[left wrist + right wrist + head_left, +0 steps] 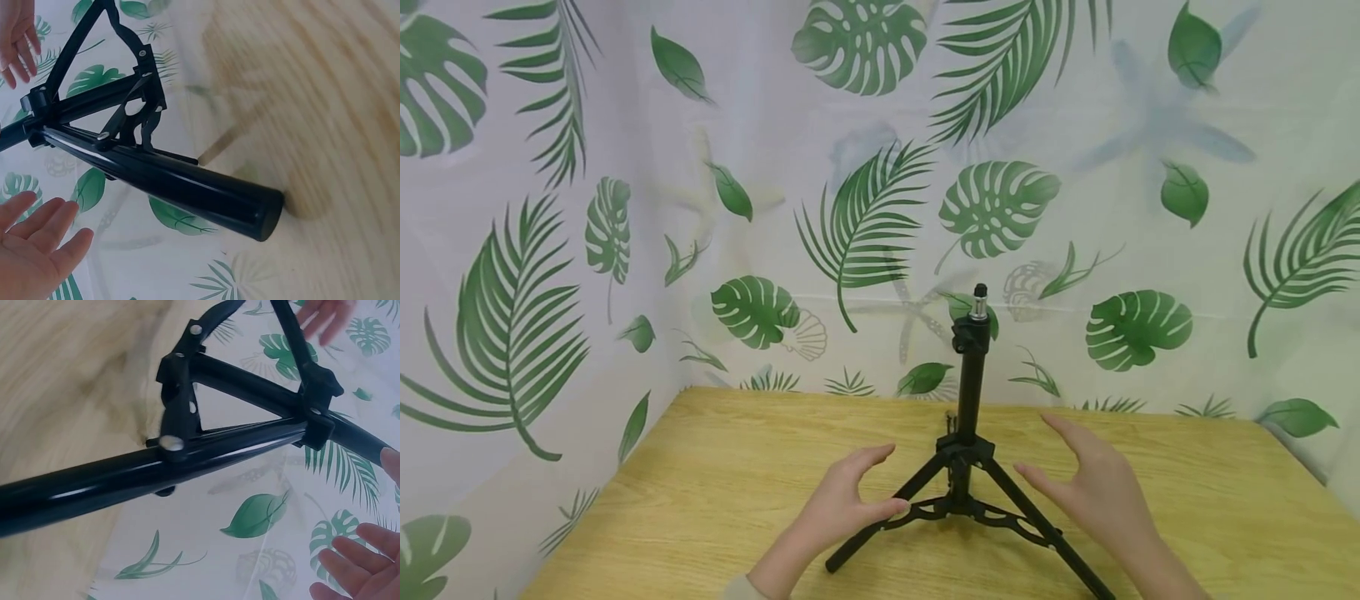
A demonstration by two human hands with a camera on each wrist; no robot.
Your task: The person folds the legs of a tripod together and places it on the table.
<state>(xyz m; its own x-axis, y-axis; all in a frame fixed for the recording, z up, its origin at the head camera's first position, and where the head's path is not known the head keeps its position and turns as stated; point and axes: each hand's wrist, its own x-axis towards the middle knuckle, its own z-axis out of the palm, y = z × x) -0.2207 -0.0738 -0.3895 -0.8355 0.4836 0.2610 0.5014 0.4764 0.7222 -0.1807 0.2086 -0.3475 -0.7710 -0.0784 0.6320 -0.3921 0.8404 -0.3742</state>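
A black tripod light stand [972,392] stands upright on the table with its legs spread and a silver-and-black stud [979,303] at its top. To its left is my left hand [842,498], fingers extended and apart from the thumb, with the thumb tip overlapping the left leg [852,546] in the head view. My right hand [1101,487] is raised on the other side, thumb and fingers spread, beside the right leg [1037,521]. Nothing is held in either hand. In the left wrist view the round leg end [270,215] shows close up, and braces [181,406] link the legs.
The stand rests on a wood-grain tabletop [737,467]. Behind and to the left hangs a white curtain [760,225] printed with green leaves, starfish and shells, reaching down to the table's back edge. A knob [961,340] juts from the stand's upper collar.
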